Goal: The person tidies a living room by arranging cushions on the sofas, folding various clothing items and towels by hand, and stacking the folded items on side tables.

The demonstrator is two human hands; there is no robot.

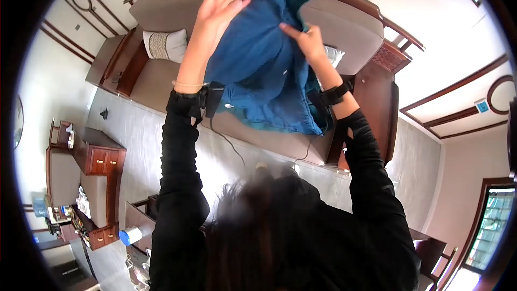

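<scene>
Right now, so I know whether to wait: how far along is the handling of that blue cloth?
Already done, it seems: the blue cloth is lifted and hangs in front of the sofa. In hand: the right hand appears to grip it near one edge; the left hand is open by its upper part. Left: it looks creased and bunched, neither smoothed nor set down.

The sofa (156,87) stands ahead on the floor (142,129), with the cloth (250,48) before its middle. One cushion (166,46) lies at its left end, another (335,56) towards its right, partly behind the right forearm (328,75). Far left, the armchair (65,180) stands between a near cabinet (103,238) and a far cabinet (102,157). Nearer, also left, a jar (130,235) sits on a table (139,219). The window (491,227) is far right, beyond a chair (442,264).
</scene>
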